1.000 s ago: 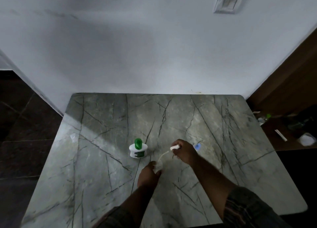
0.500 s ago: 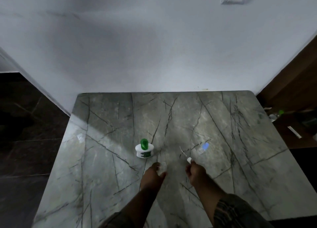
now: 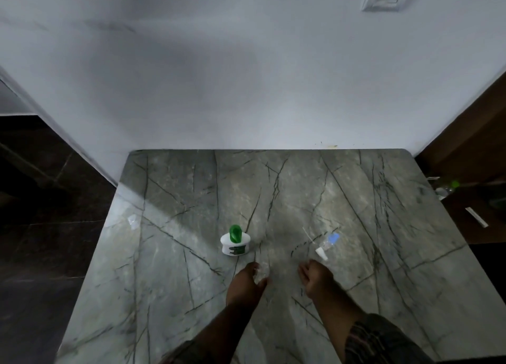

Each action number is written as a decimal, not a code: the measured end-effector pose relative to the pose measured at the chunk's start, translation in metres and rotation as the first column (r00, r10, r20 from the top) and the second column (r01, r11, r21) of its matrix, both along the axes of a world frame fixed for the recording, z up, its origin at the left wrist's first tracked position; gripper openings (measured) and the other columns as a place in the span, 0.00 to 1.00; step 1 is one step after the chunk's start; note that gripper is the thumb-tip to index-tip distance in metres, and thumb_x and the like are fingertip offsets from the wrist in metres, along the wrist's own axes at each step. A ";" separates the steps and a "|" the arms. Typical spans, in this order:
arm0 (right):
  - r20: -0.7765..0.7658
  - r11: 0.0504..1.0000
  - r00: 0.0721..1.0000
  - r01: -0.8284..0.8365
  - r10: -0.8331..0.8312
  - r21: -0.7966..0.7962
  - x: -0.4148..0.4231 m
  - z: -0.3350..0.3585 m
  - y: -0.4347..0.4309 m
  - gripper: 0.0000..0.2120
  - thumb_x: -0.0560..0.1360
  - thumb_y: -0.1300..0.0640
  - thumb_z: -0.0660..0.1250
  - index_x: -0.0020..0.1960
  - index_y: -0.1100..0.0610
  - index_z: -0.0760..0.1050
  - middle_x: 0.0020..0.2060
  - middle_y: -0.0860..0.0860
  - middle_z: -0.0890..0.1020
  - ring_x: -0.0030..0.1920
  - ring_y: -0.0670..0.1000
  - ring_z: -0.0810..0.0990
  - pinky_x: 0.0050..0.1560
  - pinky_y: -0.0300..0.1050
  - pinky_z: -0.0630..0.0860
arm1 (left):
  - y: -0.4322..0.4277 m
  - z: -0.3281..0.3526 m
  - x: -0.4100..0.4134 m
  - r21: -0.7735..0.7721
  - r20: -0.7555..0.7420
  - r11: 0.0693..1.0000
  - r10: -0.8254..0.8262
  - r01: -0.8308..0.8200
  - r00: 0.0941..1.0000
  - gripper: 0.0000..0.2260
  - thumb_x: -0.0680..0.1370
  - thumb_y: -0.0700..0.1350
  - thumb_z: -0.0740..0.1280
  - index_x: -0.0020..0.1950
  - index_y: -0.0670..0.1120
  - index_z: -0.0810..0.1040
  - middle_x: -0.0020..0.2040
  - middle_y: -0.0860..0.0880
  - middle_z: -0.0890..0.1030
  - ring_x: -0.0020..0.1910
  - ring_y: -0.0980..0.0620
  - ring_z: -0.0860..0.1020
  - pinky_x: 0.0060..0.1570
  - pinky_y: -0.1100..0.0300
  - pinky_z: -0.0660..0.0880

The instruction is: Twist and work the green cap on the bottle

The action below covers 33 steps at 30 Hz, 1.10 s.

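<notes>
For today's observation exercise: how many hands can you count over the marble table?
2. The left hand grips a small clear thing near the table's middle; the right hand hangs beside it, holding nothing.

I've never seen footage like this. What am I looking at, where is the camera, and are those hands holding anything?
No machine here: a person wears a wide-angle camera on the head, looking down at their own two hands. They stand at a grey-green marble-patterned tabletop against a white wall. On it stand a squat white container with a green cap and, lying flat, a small white nozzle with a thin tube beside a clear little bottle with a blue label. The left hand pinches something small and clear, too blurred to name. The right hand holds nothing.
</notes>
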State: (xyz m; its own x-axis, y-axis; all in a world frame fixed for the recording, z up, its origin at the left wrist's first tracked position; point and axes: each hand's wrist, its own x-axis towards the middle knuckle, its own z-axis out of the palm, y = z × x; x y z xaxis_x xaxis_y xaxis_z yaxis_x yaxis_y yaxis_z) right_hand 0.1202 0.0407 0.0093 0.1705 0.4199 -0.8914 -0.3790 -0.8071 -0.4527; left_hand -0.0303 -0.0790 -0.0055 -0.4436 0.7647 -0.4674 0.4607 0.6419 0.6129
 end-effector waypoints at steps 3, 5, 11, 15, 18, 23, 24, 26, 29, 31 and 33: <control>-0.037 0.999 0.999 0.039 -0.039 -0.002 -0.004 0.000 -0.001 0.21 0.82 0.64 0.58 0.74 0.65 0.61 0.69 0.66 0.71 0.66 0.63 0.75 0.64 0.54 0.75 | -0.002 0.001 -0.001 0.019 0.001 1.000 0.019 -0.019 1.000 0.25 0.75 0.58 0.71 0.69 0.55 0.72 0.63 0.53 0.81 0.60 0.54 0.79 0.58 0.59 0.77; 0.000 0.999 1.000 -0.020 0.020 -0.029 -0.006 -0.002 -0.006 0.20 0.80 0.62 0.62 0.71 0.63 0.66 0.61 0.65 0.76 0.48 0.59 0.80 0.48 0.50 0.79 | -0.005 0.002 -0.003 0.037 0.001 0.998 0.043 -0.043 0.999 0.24 0.74 0.58 0.71 0.69 0.55 0.73 0.62 0.53 0.81 0.59 0.54 0.80 0.58 0.59 0.78; 0.385 0.773 0.764 -0.611 0.518 0.172 -0.039 0.014 -0.017 0.11 0.78 0.62 0.62 0.58 0.64 0.77 0.41 0.60 0.81 0.42 0.59 0.80 0.43 0.50 0.75 | -0.022 0.009 -0.012 0.132 0.052 0.970 0.201 -0.206 0.978 0.19 0.75 0.55 0.72 0.64 0.54 0.75 0.58 0.54 0.83 0.54 0.55 0.81 0.56 0.53 0.81; 0.482 0.367 0.553 -0.825 0.679 0.430 -0.088 0.057 -0.011 0.13 0.78 0.57 0.67 0.61 0.54 0.79 0.54 0.55 0.84 0.54 0.54 0.82 0.55 0.50 0.78 | -0.022 0.021 -0.018 0.183 0.053 0.951 0.245 -0.250 0.968 0.21 0.75 0.56 0.72 0.67 0.53 0.75 0.59 0.54 0.83 0.54 0.55 0.81 0.56 0.54 0.80; 0.596 0.081 0.387 -0.877 0.704 0.474 -0.111 0.078 -0.002 0.18 0.76 0.55 0.70 0.65 0.50 0.78 0.54 0.46 0.82 0.52 0.47 0.82 0.54 0.37 0.78 | -0.019 0.030 -0.016 0.230 0.042 0.939 0.252 -0.255 0.967 0.23 0.76 0.58 0.71 0.69 0.53 0.73 0.60 0.54 0.82 0.56 0.56 0.80 0.56 0.57 0.80; 0.698 -0.118 0.221 -0.908 0.681 0.402 -0.120 0.085 0.002 0.18 0.73 0.61 0.72 0.62 0.51 0.81 0.57 0.47 0.83 0.51 0.50 0.83 0.55 0.44 0.80 | -0.017 0.038 -0.018 0.299 0.068 0.910 0.280 -0.287 0.958 0.25 0.75 0.60 0.70 0.70 0.52 0.73 0.60 0.55 0.83 0.55 0.56 0.81 0.56 0.53 0.81; 0.690 -0.111 0.222 -0.908 0.689 0.403 -0.121 0.085 0.003 0.17 0.73 0.62 0.72 0.61 0.52 0.81 0.57 0.48 0.83 0.51 0.51 0.83 0.54 0.47 0.82 | -0.018 0.039 -0.019 0.304 0.068 0.906 0.286 -0.293 0.956 0.25 0.75 0.60 0.70 0.70 0.53 0.73 0.59 0.55 0.83 0.55 0.56 0.81 0.56 0.53 0.81; 0.679 -0.097 0.223 -0.911 0.700 0.400 -0.122 0.086 0.005 0.16 0.71 0.62 0.74 0.58 0.52 0.82 0.54 0.50 0.84 0.50 0.51 0.83 0.51 0.49 0.83 | -0.019 0.039 -0.020 0.315 0.081 0.895 0.306 -0.316 0.949 0.25 0.75 0.60 0.70 0.70 0.53 0.73 0.59 0.56 0.83 0.55 0.57 0.81 0.55 0.53 0.81; 0.686 -0.113 0.187 -0.923 0.703 0.367 -0.125 0.089 0.009 0.14 0.69 0.59 0.76 0.54 0.49 0.82 0.50 0.46 0.84 0.50 0.47 0.82 0.51 0.46 0.82 | -0.022 0.039 -0.022 0.323 0.091 0.883 0.329 -0.340 0.940 0.26 0.74 0.61 0.71 0.70 0.54 0.73 0.59 0.57 0.83 0.54 0.58 0.81 0.54 0.54 0.81; 0.697 -0.140 0.156 -0.927 0.700 0.348 -0.125 0.089 0.011 0.14 0.68 0.58 0.77 0.53 0.49 0.81 0.49 0.46 0.84 0.50 0.46 0.82 0.51 0.42 0.80 | -0.023 0.040 -0.023 0.335 0.076 0.881 0.327 -0.333 0.942 0.27 0.74 0.62 0.71 0.70 0.55 0.74 0.59 0.58 0.82 0.53 0.59 0.80 0.53 0.56 0.81; 0.700 -0.153 0.139 -0.929 0.700 0.338 -0.126 0.089 0.013 0.15 0.68 0.57 0.77 0.53 0.50 0.81 0.49 0.47 0.84 0.50 0.46 0.82 0.50 0.40 0.78 | -0.023 0.043 -0.024 0.356 0.069 0.873 0.330 -0.332 0.941 0.27 0.73 0.63 0.70 0.69 0.55 0.74 0.59 0.59 0.82 0.53 0.61 0.80 0.52 0.57 0.81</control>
